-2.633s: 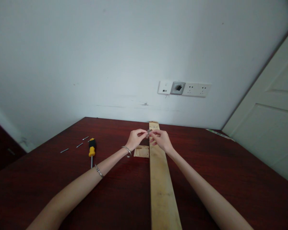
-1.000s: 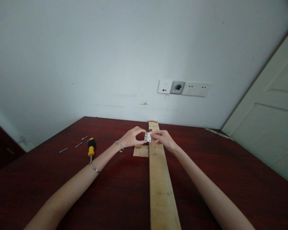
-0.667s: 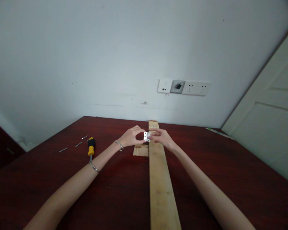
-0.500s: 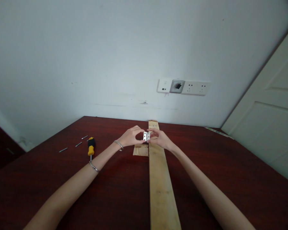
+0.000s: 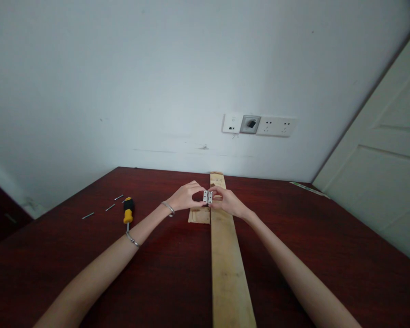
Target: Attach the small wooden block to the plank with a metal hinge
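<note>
A small silvery hinge point(image 5: 207, 197) with screw holes in both leaves is held up between my two hands. My left hand point(image 5: 186, 196) pinches its left leaf between thumb and forefinger. On the other side, my right hand point(image 5: 227, 202) grips the right leaf by its edges. Under the hands lies a long pale wooden board point(image 5: 227, 264), running from the near edge of the view toward the wall. A short wooden piece point(image 5: 199, 215) sits against the board's left side, partly hidden by my left hand.
On the dark red table point(image 5: 150, 287), a yellow and black screwdriver point(image 5: 127, 212) lies left of my left forearm. Several slim metal pieces point(image 5: 88, 215), perhaps screws or bits, are scattered beyond it. A flat strip point(image 5: 309, 189) rests at the back right. Sockets point(image 5: 259, 125) are on the wall.
The hinge stays between both hands, its leaves now tilted slightly differently. The whole view has shifted a little; the board, screwdriver and metal pieces lie as before.
</note>
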`<state>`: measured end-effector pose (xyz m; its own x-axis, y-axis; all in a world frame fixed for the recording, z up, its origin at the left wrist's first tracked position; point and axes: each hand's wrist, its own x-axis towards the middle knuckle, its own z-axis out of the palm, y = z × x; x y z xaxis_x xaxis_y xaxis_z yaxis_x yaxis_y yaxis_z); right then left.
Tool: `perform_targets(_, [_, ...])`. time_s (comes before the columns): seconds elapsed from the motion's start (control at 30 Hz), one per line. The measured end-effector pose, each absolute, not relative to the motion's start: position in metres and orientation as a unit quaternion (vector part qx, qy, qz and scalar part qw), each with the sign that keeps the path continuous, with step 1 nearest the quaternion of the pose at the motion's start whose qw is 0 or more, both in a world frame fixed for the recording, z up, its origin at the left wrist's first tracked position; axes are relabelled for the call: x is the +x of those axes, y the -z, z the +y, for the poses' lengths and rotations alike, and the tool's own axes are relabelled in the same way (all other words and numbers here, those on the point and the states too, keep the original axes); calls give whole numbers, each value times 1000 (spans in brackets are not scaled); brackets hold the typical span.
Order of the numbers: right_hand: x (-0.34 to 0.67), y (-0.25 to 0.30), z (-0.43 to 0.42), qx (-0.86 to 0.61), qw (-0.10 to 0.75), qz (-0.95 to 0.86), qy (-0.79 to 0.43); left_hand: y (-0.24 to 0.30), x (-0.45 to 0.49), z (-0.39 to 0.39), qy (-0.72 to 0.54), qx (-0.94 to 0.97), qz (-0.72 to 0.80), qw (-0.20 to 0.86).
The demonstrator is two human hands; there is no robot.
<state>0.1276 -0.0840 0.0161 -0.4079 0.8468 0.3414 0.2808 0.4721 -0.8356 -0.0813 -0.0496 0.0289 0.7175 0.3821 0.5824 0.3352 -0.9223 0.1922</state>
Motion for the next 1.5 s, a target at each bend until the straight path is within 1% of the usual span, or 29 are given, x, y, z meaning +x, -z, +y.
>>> perform_targets(0.4, [137,-17,-81,-435,349,-802,-214,-28,-78,-48,-302,930,205,40])
perform_targets(0.6, [141,-20,-80,-426,316,-832,-160,-25,-77,-47,-288,933,213,40])
perform_targets(0.9, [142,-16,-103,-427,264,-854,-137,-3,-76,-63,-281,933,222,40])
perform_targets(1.23, [150,12,-104,-419,280,-852,-140,12,-68,-70,-269,930,245,53])
perform_targets(1.5, [151,18,-103,-424,268,-856,-123,18,-68,-72,-277,926,249,66])
